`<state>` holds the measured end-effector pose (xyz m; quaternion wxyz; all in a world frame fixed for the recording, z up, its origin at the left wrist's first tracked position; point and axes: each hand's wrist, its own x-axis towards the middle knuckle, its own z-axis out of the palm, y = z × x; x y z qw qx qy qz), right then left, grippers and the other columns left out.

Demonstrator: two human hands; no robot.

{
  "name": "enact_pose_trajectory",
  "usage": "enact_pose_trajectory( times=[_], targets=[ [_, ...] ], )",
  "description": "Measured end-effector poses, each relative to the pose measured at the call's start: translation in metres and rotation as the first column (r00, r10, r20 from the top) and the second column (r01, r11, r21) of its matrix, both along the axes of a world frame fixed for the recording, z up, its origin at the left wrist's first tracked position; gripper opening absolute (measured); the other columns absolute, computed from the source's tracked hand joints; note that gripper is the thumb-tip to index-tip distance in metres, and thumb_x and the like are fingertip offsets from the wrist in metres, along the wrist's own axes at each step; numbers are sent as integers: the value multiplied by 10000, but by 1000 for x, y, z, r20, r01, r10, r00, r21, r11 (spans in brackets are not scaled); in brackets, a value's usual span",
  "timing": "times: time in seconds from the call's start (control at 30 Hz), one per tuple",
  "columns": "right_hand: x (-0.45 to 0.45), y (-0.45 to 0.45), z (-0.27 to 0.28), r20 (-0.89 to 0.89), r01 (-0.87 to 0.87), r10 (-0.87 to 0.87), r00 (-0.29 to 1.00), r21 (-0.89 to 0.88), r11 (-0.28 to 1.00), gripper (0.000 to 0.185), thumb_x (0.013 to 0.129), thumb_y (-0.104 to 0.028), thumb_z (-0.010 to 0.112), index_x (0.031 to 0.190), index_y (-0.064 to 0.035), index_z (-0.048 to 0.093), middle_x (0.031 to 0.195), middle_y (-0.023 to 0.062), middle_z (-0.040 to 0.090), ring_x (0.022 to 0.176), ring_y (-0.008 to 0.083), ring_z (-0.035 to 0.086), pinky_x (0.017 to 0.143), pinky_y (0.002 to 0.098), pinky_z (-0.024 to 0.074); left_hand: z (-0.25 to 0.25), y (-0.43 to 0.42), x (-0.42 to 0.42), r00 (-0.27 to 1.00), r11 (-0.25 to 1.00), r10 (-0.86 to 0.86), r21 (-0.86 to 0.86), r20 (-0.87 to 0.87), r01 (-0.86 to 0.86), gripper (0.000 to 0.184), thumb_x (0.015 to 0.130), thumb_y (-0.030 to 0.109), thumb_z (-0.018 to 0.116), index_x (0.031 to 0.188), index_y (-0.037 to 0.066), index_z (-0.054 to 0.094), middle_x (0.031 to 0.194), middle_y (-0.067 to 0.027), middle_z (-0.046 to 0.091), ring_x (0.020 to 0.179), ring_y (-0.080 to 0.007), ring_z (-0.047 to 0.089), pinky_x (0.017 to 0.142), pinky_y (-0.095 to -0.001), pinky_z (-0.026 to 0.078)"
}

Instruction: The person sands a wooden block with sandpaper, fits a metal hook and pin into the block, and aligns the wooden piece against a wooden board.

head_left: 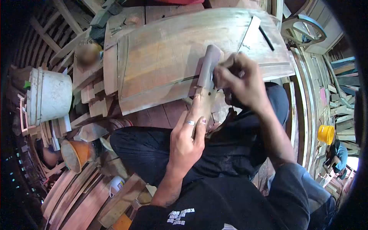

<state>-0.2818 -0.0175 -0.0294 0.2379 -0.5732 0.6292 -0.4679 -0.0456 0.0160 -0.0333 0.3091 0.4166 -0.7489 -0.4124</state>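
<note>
My left hand (186, 143), with a ring on one finger, is wrapped round the lower part of a pale wooden piece (204, 107). A grey-purple sheet (210, 63), perhaps sandpaper, covers the upper end of that piece. Beside the sheet's right edge is my right hand (245, 80), its fingers curled in a pinch and blurred by motion; what they hold, if anything, is hidden. Both hands are over my lap, at the near edge of a wide wooden panel (161, 57). On the panel's right lie a white flat strip (251, 30) and a thin black stick (266, 38).
At the left stand a white bucket (55, 96) and an orange container (74, 155), among stacked boards (78, 191). A small white cup (116, 185) sits lower left. To the right are long planks (306, 107), a yellow bucket (325, 134) and another person (339, 157).
</note>
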Motion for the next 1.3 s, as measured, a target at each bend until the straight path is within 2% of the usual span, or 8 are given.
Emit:
enact_pose_trajectory(
  times=[0.03,0.2,0.33,0.37,0.73,0.83,1.07,1.3],
  targets=[
    [0,3,-3,-197,-29,19,980,-49,998,162,1029,-125,716,964,22,689,808,64,727,677,97,704,595,249,558,0,-2,-1,1000,1000,4,-4,-8,-4,571,1025,-13,572,1588,20,482,1021,-157,662,734,-168,595,684,-329,533],
    [-8,-14,-4,266,140,-168,949,120,983,203,1029,-167,717,974,27,707,777,65,728,640,111,698,614,273,572,8,5,1,997,999,-4,48,82,0,564,1009,-10,582,1567,-4,498,1045,-207,668,852,-290,637,820,-398,542],
    [0,-5,-5,-415,-39,-127,901,-369,929,185,950,-188,770,942,-12,715,742,116,723,614,145,682,580,353,536,8,0,-2,999,1000,20,-9,42,-20,575,985,-10,605,1554,14,523,1054,-210,643,913,-323,642,869,-406,529],
    [4,-1,-2,287,89,-92,954,23,996,196,977,-163,762,951,23,703,755,97,737,605,141,701,552,329,552,9,2,0,998,1000,24,-11,57,-23,582,977,-12,614,1552,19,529,1070,-212,638,949,-329,647,893,-406,527],
    [-5,-9,-12,28,182,-181,983,-40,982,190,1014,-141,739,1072,37,707,872,135,747,768,123,727,694,314,573,-4,7,1,999,997,33,-73,1,-33,706,922,-45,643,1595,2,436,1323,-242,555,1191,-388,582,1064,-450,475],
    [9,-8,1,258,188,-176,950,-21,982,197,1011,-142,743,1074,38,694,909,149,753,795,141,749,704,328,583,-10,12,3,999,1000,11,10,-36,-11,721,911,-52,647,1593,5,421,1321,-251,549,1226,-402,557,1089,-462,452],
    [16,-12,-5,110,224,-217,970,-51,973,196,1032,-149,720,1046,38,662,783,149,741,696,137,729,599,320,550,-20,19,-3,974,928,21,368,-227,66,709,1022,-55,549,1640,83,227,1259,-171,583,823,-144,667,685,-286,581],
    [29,-12,-9,193,191,-192,962,28,981,212,1076,-176,649,1062,20,568,710,177,702,627,208,732,538,356,506,-46,38,-8,935,891,101,448,-340,67,751,1033,-53,517,1650,137,134,1077,-122,598,700,-127,573,594,-280,511]
  ],
)
